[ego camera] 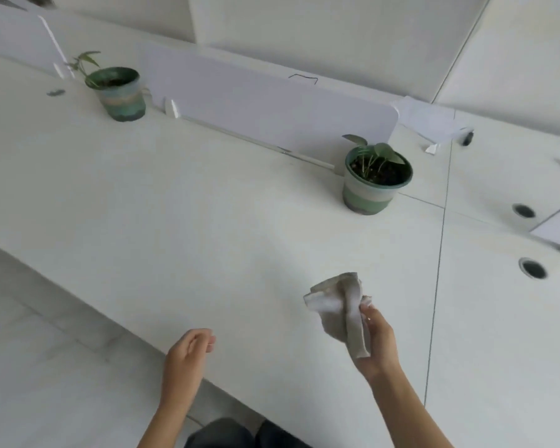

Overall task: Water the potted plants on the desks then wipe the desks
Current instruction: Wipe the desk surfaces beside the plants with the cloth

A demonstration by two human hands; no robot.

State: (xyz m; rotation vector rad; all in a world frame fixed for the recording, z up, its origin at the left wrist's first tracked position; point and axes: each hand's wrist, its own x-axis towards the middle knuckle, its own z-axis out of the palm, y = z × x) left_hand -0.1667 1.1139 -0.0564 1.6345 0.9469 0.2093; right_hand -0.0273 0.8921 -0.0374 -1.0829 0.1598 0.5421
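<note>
You stand at a long white table (207, 195), looking down at both your bare hands. Your right hand (377, 337) has its grip closed around a bunched grey cloth (340, 310), held up just above the tabletop; the cloth sticks out ahead of your fingers and a strip hangs down across your palm. It does not look pressed to the surface yet. Your left hand (188, 354) hovers near the table's front edge, well to the left of the cloth, its grip loosely curled and holding nothing.

Beyond the cloth and slightly right stands the near pot (374, 182), green and striped, with a small leafy plant in dark soil. Far ahead and to the left, well apart from both hands, is the far pot (120, 93), beside a low white divider (272, 111).

No watering vessel is in view, so this looks like the wiping step. The next move probably calls for lowering the cloth flat onto the table and sweeping it across, steering around the near pot or lifting it aside with your free left hand.
</note>
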